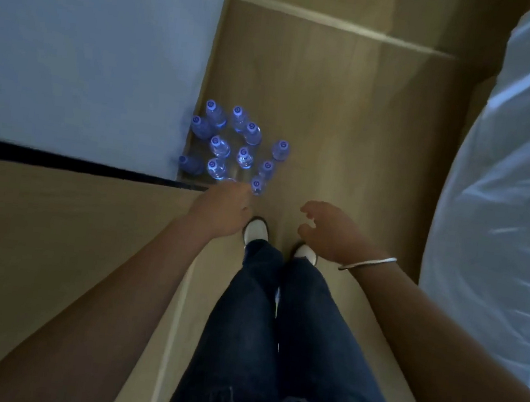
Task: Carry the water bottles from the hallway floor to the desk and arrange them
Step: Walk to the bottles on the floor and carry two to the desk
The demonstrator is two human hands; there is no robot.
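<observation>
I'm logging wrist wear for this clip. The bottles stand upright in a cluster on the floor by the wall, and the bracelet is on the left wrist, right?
Not quite. The head view shows the metal bracelet on the right wrist, behind the right hand. The bottles do stand upright, clustered on the floor by the wall.

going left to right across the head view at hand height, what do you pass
wooden surface → left hand, reaching toward the cluster of water bottles just above it → left shoe → right shoe → right hand → bracelet → white bedding
</observation>
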